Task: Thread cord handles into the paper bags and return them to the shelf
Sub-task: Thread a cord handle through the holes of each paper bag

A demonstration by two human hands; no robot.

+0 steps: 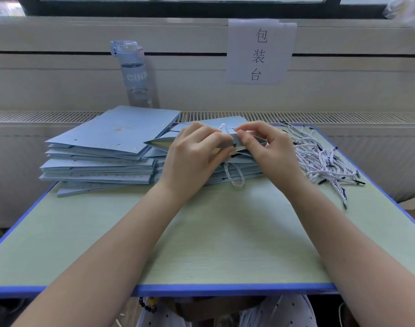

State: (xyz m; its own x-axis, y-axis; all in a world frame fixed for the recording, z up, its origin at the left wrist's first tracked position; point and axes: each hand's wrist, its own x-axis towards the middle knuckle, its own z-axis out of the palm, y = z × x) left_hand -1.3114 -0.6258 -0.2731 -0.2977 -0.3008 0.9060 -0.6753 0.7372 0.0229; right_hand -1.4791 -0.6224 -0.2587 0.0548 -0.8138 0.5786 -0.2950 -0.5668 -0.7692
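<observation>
Both hands meet mid-worktop (201,244): left hand (192,156) and right hand (270,149) pinch the blue paper bag (159,143), one white cord (222,127) poking up between them. Loose cords (324,159) lie right, flat bags (102,152) left.

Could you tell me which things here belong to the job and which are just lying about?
Job: held light blue paper bag; stack of flat blue paper bags; pile of white twisted cords.
Idle: translucent blue water bottle; white paper wall sign.
</observation>
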